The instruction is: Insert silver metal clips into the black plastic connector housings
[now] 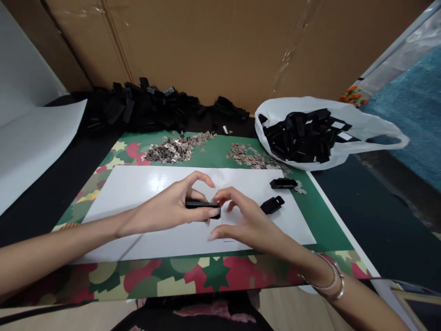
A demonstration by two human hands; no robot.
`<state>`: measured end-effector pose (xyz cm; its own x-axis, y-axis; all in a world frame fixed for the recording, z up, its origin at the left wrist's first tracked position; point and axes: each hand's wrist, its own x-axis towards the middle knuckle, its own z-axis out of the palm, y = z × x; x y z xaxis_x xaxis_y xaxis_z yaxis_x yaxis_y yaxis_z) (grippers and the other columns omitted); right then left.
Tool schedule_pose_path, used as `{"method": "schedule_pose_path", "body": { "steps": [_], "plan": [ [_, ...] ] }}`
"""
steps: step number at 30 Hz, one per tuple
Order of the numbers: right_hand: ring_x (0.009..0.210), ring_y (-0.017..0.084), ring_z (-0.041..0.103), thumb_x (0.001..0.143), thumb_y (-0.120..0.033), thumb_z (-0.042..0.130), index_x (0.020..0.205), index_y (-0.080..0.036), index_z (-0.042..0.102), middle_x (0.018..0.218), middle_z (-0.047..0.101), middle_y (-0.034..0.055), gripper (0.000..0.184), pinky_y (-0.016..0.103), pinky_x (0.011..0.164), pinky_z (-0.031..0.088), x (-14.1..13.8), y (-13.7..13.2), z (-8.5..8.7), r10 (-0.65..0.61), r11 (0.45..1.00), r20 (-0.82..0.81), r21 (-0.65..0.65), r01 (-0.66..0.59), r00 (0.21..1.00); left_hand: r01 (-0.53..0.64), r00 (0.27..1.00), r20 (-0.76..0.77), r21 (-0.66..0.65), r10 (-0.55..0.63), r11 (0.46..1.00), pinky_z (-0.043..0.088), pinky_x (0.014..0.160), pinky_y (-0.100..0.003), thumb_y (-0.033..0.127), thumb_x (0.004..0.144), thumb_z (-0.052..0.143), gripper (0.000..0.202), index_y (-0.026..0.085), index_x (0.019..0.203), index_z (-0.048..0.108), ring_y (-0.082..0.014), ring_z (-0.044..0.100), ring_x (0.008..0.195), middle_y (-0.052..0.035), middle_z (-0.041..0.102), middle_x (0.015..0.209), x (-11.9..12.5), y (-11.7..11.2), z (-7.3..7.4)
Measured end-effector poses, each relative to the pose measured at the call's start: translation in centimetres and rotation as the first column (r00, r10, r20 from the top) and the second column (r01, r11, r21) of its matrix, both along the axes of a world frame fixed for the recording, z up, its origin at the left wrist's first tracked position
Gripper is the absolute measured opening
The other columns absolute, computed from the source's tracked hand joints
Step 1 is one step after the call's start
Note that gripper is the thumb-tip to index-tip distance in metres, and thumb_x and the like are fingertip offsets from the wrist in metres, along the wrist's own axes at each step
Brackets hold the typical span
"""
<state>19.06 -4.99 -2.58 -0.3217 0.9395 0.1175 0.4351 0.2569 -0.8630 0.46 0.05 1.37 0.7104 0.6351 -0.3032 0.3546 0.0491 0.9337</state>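
Observation:
My left hand grips a small flat black plastic piece between thumb and fingers, just above a white sheet. My right hand meets it from the right, fingertips pinched at the piece's right end; whether they hold anything small I cannot make out. Two more black pieces lie on the sheet to the right, one near my right hand and one farther back.
Two heaps of small shiny metal parts lie on the green patterned mat. A white plastic bag of black pieces sits at back right. A pile of black pieces lines the cardboard wall.

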Motion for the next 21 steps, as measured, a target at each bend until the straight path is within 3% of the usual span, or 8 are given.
{"method": "schedule_pose_path", "body": {
  "steps": [3, 10, 14, 21],
  "plan": [
    [0.068, 0.012, 0.053, 0.068, -0.045, 0.071, 0.086, -0.018, 0.057, 0.082, 0.06, 0.0012, 0.035, 0.026, 0.06, 0.046, 0.5, 0.3, 0.8, 0.166, 0.955, -0.043, -0.241, -0.172, 0.985, 0.053, 0.999, 0.002, -0.03, -0.053, 0.998, 0.036, 0.054, -0.02, 0.031, 0.082, 0.058, 0.033, 0.024, 0.104, 0.035, -0.0091, 0.05, 0.058, 0.0052, 0.062, 0.068, 0.0, 0.0, 0.3],
    [0.059, 0.008, 0.044, 0.078, -0.038, 0.063, 0.072, -0.017, 0.053, 0.062, 0.048, -0.0042, 0.024, 0.023, 0.056, 0.038, 1.1, 0.3, 1.7, 0.331, 0.882, -0.106, -0.317, -0.348, 0.937, 0.197, 0.98, 0.039, -0.085, -0.195, 0.977, 0.041, 0.058, -0.021, 0.026, 0.082, 0.059, 0.03, 0.022, 0.102, 0.037, -0.0088, 0.052, 0.062, 0.0029, 0.063, 0.075, -0.2, 0.1, -0.1],
    [0.056, 0.007, 0.04, 0.077, -0.035, 0.064, 0.07, -0.018, 0.051, 0.059, 0.043, -0.0057, 0.023, 0.022, 0.054, 0.035, 1.4, 0.4, 1.7, 0.352, 0.868, -0.15, -0.318, -0.383, 0.924, 0.248, 0.969, 0.041, -0.093, -0.245, 0.964, 0.044, 0.062, -0.022, 0.027, 0.083, 0.057, 0.027, 0.021, 0.102, 0.04, -0.0101, 0.055, 0.068, 0.0, 0.065, 0.08, -0.4, 0.3, -0.2],
    [0.052, 0.007, 0.036, 0.074, -0.036, 0.067, 0.066, -0.017, 0.052, 0.055, 0.04, -0.0065, 0.026, 0.022, 0.051, 0.031, 1.4, 0.6, 1.5, 0.288, 0.855, -0.153, -0.402, -0.326, 0.945, 0.316, 0.949, -0.02, 0.081, -0.316, 0.945, 0.039, 0.055, -0.017, 0.031, 0.085, 0.054, 0.023, 0.02, 0.103, 0.045, -0.0083, 0.049, 0.062, 0.0012, 0.064, 0.078, -0.6, 0.8, -0.7]
  ]
}}
